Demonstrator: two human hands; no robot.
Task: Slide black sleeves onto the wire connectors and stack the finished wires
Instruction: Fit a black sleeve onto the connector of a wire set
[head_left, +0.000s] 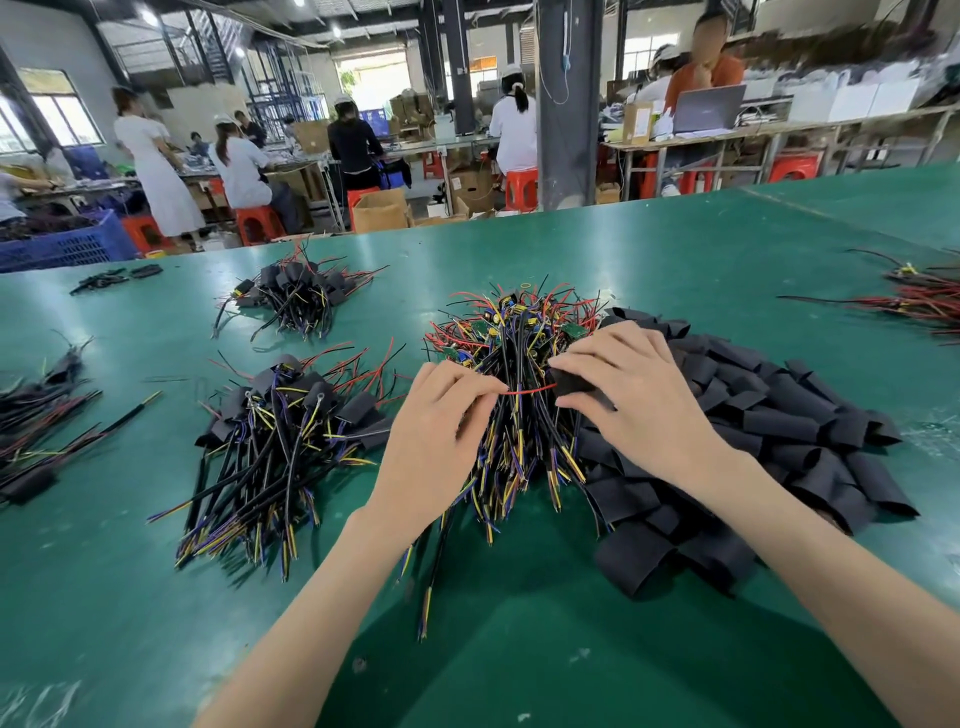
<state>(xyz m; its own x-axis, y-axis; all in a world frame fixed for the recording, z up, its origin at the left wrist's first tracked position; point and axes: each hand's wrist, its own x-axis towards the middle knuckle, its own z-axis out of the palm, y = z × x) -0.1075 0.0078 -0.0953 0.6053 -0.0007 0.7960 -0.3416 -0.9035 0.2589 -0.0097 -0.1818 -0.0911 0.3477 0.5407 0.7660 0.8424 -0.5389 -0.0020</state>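
One wide green desk (519, 649) carried all the work. To the right lay a broad heap of loose black sleeves (779, 426), touching the central pile of unsleeved wires (519, 332), whose small green boards and red leads fanned out at the far end. Left of centre stood two stacks of sleeved wires, the near stack (291, 415) larger than the far stack (298, 296), well apart from each other. Both hands hovered over the central pile. The right hand (639, 395) had its fingers curled round a single black sleeve (571, 382). The left hand (436, 441) pinched a red wire (530, 391) between thumb and forefinger, and the wire ran level to the sleeve's mouth.
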